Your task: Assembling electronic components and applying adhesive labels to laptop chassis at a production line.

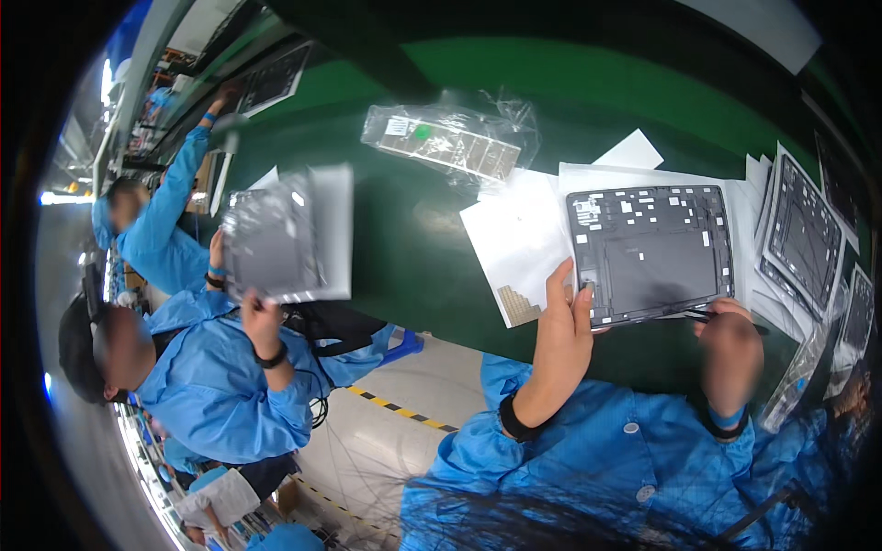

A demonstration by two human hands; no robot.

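A dark grey tablet back cover [652,253] lies inside-up on white sheets [519,243] on the green table. My left hand [562,321] rests on the cover's near left corner, fingers pressing its edge. My right hand [730,344] is closed around a thin black pen-like tool [703,315] whose tip lies along the cover's near edge. Both my sleeves are blue with black wristbands.
A clear bag of gold-coloured strips [450,138] lies farther out on the green table [404,230]. Stacked covers [799,234] sit at the right. On the left, a co-worker in blue holds a grey cover [276,243]; another person reaches beyond.
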